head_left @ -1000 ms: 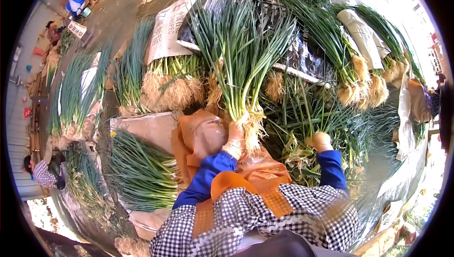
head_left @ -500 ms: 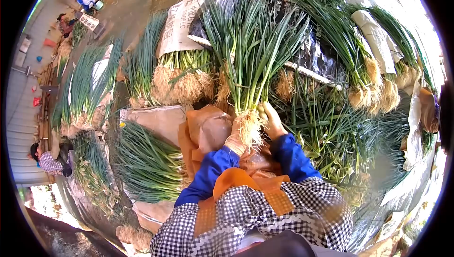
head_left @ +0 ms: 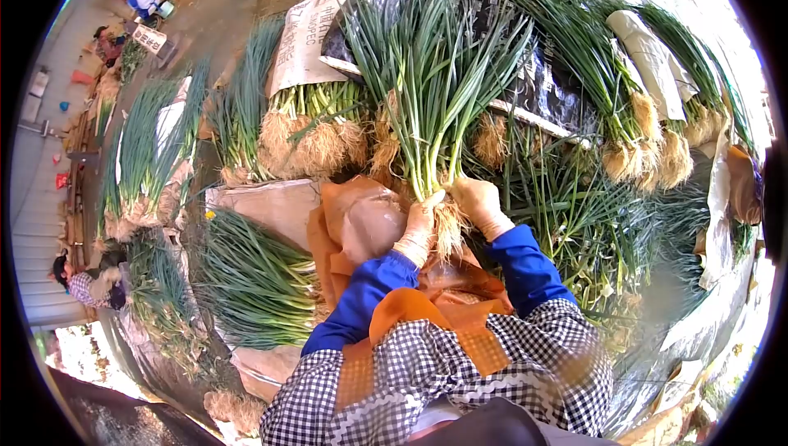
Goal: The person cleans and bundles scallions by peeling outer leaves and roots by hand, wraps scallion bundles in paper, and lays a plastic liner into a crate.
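A bunch of green onions [head_left: 427, 126] stands upright before me, leaves fanned out at the top and tangled pale roots [head_left: 449, 228] hanging below. My left hand [head_left: 420, 220] is closed around the lower stalks from the left, its thumb across their front just above the roots. On the right side, my right hand [head_left: 476, 198] is closed on the same bunch, with its fingertips partly hidden behind the stalks. Both hands nearly meet at the base. Below them lies orange-brown sheeting [head_left: 357, 220] over my lap.
Loose green onions [head_left: 254, 282] lie to my left on cardboard. Ahead are bundles wrapped in a printed paper sack [head_left: 308, 40] and black printed plastic [head_left: 554, 93]. More bundles [head_left: 640, 134] and a heap of leaves [head_left: 574, 224] lie right. Another person [head_left: 90, 282] works at far left.
My left hand has come from behind the roots to the front of the stalks. My right hand has turned and closed in on the bunch, and the roots hang lower and further right.
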`<move>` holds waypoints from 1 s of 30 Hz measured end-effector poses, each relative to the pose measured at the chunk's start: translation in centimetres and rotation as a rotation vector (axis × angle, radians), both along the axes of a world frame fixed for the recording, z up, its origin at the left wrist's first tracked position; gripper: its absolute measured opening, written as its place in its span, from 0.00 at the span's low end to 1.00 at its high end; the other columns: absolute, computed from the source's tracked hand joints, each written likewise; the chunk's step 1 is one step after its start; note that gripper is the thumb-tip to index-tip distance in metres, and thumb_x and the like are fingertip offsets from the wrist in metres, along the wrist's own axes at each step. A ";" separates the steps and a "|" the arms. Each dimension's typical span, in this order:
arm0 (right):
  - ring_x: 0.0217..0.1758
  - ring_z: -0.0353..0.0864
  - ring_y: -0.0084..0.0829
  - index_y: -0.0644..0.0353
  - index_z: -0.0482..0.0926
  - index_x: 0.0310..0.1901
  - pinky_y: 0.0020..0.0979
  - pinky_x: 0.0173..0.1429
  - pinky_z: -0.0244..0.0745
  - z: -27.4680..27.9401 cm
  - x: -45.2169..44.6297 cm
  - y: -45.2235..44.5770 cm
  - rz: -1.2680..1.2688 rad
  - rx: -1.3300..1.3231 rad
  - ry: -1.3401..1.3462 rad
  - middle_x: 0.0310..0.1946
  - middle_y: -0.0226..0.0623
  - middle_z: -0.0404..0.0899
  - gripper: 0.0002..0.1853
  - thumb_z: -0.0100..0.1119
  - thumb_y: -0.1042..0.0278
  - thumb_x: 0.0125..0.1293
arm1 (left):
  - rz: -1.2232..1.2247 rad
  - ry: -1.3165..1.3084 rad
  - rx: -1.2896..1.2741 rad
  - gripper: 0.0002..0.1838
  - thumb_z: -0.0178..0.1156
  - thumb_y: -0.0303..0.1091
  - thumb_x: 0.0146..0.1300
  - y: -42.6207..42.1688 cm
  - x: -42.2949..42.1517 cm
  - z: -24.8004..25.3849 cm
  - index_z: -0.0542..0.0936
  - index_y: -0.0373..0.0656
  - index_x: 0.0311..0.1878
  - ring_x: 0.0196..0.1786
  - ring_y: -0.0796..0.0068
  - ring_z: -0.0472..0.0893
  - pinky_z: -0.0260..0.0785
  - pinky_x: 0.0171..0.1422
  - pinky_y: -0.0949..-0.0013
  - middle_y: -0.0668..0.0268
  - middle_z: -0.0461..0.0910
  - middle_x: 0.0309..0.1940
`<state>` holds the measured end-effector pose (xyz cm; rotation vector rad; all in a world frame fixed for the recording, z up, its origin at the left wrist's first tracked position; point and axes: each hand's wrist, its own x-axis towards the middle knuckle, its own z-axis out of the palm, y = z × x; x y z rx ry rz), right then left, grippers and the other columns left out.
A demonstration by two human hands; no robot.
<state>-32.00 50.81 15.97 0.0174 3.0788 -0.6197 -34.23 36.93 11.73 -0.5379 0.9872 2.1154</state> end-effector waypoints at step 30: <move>0.37 0.79 0.44 0.63 0.78 0.39 0.37 0.43 0.73 -8.4 -3.8 3.9 -0.471 -0.456 0.054 0.32 0.47 0.79 0.20 0.58 0.51 0.59 | 0.014 -0.154 0.372 0.11 0.54 0.26 0.59 -1.9 -1.8 3.0 0.74 0.35 0.44 0.34 0.69 0.77 0.74 0.39 0.69 0.59 0.78 0.34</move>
